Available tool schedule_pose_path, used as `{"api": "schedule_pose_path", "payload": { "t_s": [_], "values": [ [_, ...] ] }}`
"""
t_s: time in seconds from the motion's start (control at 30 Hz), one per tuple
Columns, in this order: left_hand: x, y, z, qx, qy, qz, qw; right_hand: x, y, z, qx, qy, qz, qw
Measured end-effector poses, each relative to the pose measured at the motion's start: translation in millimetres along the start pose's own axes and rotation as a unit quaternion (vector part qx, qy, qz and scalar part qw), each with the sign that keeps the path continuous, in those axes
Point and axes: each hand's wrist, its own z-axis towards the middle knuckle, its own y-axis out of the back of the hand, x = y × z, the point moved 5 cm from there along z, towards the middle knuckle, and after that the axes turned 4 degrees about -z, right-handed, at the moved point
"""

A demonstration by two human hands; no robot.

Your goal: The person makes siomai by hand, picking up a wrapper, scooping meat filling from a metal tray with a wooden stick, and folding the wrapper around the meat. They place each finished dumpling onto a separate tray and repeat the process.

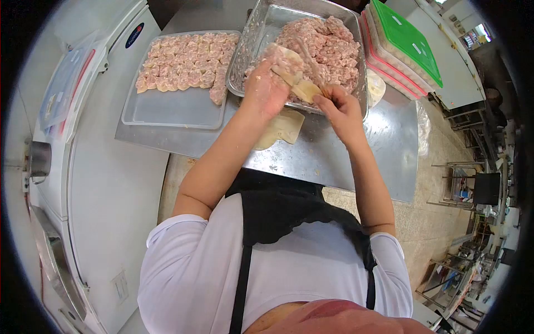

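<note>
My left hand (266,92), smeared with meat, is closed around thin pale dough wrappers (306,91) over the near side of a metal pan (238,83). Raw minced meat (339,47) fills much of that pan. My right hand (342,108) is closed on the lower end of a thin stick-like tool (307,60), its fingertips right at the wrappers' edge. More flat dough wrappers (283,129) lie on the steel table below my left wrist, partly hidden by it. To the left, a clear plastic tray (172,110) carries rows of meat-filled dumplings (186,61).
Stacked plastic boxes (384,61) with a green lid (409,39) stand at the right of the steel table (334,161). A round pale stack (375,88) sits between pan and boxes. A white freezer (111,183) borders the left side.
</note>
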Motion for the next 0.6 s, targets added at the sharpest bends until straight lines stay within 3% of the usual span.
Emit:
{"api": "schedule_pose_path", "payload": {
  "t_s": [0.17, 0.3, 0.37, 0.4, 0.43, 0.5, 0.53, 0.6],
  "values": [
    [-25, -12, -6, -0.023, -0.027, 0.064, 0.997, -9, 24, -38, 0.086, -0.060, -0.066, 0.992],
    [-7, -5, -1, -0.008, 0.022, 0.106, 0.994, -3, 47, -43, 0.024, -0.034, -0.082, 0.996],
    [4, -18, -9, 0.003, 0.042, 0.104, 0.994, 23, 54, -35, -0.037, -0.039, -0.157, 0.986],
    [8, -25, -14, 0.011, 0.057, 0.102, 0.993, 20, 49, -28, -0.086, 0.142, -0.240, 0.957],
    [8, -33, -18, 0.012, 0.058, 0.103, 0.993, 18, 52, -20, -0.087, 0.141, -0.239, 0.957],
    [7, -42, -23, -0.027, 0.056, 0.048, 0.997, 17, 47, -10, -0.018, 0.165, -0.413, 0.895],
    [5, -38, -21, -0.026, 0.051, 0.047, 0.997, 36, 48, -12, -0.016, 0.170, -0.413, 0.895],
    [-4, -24, -14, -0.045, 0.017, 0.036, 0.998, 65, 52, -18, -0.007, 0.082, -0.589, 0.804]
  ]
}}
